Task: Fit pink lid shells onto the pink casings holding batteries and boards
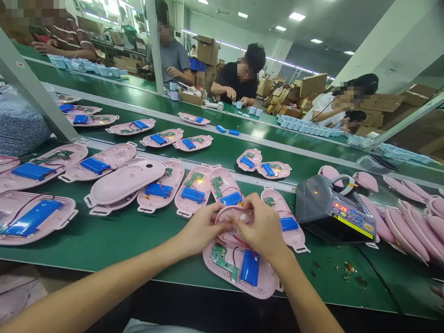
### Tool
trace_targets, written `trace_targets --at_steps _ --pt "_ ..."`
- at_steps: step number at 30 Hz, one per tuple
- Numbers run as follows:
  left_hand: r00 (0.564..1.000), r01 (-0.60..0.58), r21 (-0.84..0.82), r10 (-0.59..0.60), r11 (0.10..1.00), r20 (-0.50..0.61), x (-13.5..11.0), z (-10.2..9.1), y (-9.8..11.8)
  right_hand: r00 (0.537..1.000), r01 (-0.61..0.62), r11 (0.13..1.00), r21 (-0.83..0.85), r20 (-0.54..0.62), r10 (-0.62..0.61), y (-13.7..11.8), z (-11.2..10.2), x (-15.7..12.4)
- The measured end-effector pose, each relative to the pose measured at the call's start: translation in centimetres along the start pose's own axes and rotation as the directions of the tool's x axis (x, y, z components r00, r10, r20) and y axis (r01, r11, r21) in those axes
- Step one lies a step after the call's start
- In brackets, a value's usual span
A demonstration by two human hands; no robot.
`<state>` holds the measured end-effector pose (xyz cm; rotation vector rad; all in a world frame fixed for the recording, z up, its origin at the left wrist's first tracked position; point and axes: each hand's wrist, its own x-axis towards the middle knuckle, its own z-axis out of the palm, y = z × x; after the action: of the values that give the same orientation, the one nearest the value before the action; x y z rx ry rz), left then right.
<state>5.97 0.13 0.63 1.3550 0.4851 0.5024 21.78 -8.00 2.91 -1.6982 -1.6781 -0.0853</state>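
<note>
Between my hands is a pink plastic shell [229, 237], tilted with its inner side toward me. My left hand [204, 227] pinches its left edge, the thumb lying across the inside. The fingers of my right hand [261, 224] are closed on its right side and press inside it, where a small pale piece partly shows. Red wires run below the fingers. Directly underneath lies another pink shell half [263, 289] with a green circuit board [224, 261] and a blue battery pack [250, 267]. My fingers hide much of the held shell's inside.
An automatic tape dispenser [326, 210] stands to the right, with amber tape scraps [349, 267] near it. Several open shells with batteries [161, 189] lie left and behind; pink covers [405, 229] are stacked at right. A co-worker [239, 76] sits across the bench.
</note>
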Motion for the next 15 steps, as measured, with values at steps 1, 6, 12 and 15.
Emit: trace_targets --at_steps 1,6,12,15 --pt "1.0 0.002 0.006 -0.002 1.0 -0.005 0.0 0.1 -0.1 0.999 -0.041 0.999 0.005 0.015 0.041 -0.1 0.1 0.1" --pt "1.0 -0.008 0.057 0.007 0.998 0.014 -0.1 -0.1 -0.2 0.976 -0.165 0.986 0.03 0.152 0.158 -0.2 0.0 0.5" --pt "0.998 -0.018 0.048 0.015 0.999 0.062 -0.3 -0.2 0.1 0.964 -0.154 0.979 0.133 0.236 0.12 0.1 0.0 0.9" --pt "0.999 -0.037 0.129 0.036 0.991 0.009 -0.2 -0.1 0.1 0.983 -0.066 0.984 0.165 0.182 0.035 -0.1 -1.1 0.0"
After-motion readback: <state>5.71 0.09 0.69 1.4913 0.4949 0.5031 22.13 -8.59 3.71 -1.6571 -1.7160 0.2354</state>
